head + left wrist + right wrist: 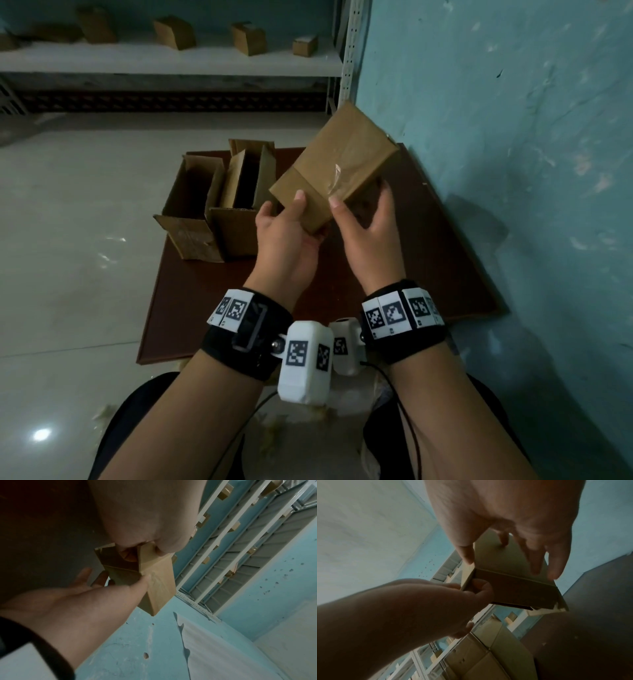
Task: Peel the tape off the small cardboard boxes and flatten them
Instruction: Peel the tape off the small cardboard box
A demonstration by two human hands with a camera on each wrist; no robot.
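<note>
I hold a small closed cardboard box [335, 161] tilted in the air above a brown board [428, 260]. A strip of clear tape [337, 181] crosses its top face. My left hand [289, 222] grips the near left corner, thumb on top and fingers underneath. My right hand [359, 214] holds the near right edge, its thumb at the tape's end and its fingers spread along the shaded side. The left wrist view shows the box [161, 584] from below with the right thumb [142, 580] on it. In the right wrist view the box [513, 586] sits between both hands.
Two opened cardboard boxes [191, 209] [246, 192] stand on the board's far left. A blue wall [513, 137] runs close along the right. A white shelf [171, 60] at the back carries several more boxes. Pale scraps [274, 431] lie on the tiled floor by my knees.
</note>
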